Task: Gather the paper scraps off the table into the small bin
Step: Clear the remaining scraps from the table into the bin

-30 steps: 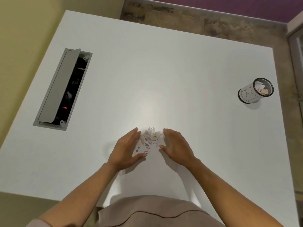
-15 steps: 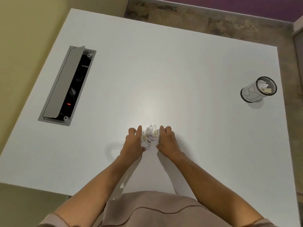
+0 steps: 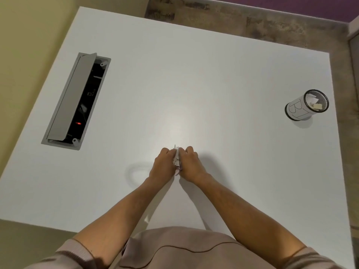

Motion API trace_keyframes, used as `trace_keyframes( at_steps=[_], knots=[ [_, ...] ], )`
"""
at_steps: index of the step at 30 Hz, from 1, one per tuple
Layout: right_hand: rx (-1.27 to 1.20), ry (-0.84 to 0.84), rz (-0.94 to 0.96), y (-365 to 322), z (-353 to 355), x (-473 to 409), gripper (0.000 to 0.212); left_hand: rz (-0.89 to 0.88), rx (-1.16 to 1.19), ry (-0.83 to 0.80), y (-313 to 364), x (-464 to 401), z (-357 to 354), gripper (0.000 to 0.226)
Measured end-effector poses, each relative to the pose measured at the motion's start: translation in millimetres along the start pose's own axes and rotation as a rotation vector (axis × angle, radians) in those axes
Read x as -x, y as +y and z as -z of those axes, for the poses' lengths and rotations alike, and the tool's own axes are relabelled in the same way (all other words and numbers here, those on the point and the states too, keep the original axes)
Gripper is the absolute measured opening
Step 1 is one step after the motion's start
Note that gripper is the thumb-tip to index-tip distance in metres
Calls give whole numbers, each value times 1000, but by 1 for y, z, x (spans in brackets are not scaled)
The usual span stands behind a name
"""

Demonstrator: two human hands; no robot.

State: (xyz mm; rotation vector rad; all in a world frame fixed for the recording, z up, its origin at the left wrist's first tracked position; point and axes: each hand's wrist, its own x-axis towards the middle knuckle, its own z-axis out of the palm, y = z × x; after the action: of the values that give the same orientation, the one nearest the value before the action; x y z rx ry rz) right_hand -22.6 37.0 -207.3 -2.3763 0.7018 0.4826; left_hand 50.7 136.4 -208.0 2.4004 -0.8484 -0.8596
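Now scraps pinched btw hands, ridge runs near-far.

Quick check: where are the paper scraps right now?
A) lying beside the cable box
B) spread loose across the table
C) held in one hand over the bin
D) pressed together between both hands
D: the paper scraps sit bunched between the left hand and right hand, which are closed against each other on the table.

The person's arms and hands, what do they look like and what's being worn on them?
Both hands, the left hand and the right hand, are bare, with no gloves, rings or watch visible. The forearms are bare too. Dusty pink-beige knit sleeves are pushed up near the elbows, with ribbed cuffs, and belong to a matching top with a dark curved seam line.
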Motion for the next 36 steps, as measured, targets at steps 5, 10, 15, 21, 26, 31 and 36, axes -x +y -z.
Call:
trace_keyframes(
  at_steps=[5,10,15,21,26,31,36],
  knots=[
    [-107,18,-9,-3,-2,0,46,57,203,43,10,-4,2,12],
    [-296,156,-19,6,-7,7,29,113,300,-46,7,-5,8,16],
    [-458,235,-64,8,-9,12,20,125,348,-126,1,-1,13,27],
    [-809,192,-150,12,-8,22,16,241,526,2,10,10,10,22],
    [-983,154,-174,27,-11,31,20,230,610,13,15,15,9,11],
    [-1183,171,-159,36,-11,38,17,127,659,-25,17,15,10,12],
    [-1298,212,-171,44,-7,44,19,118,479,237,12,21,6,15]
  ],
)
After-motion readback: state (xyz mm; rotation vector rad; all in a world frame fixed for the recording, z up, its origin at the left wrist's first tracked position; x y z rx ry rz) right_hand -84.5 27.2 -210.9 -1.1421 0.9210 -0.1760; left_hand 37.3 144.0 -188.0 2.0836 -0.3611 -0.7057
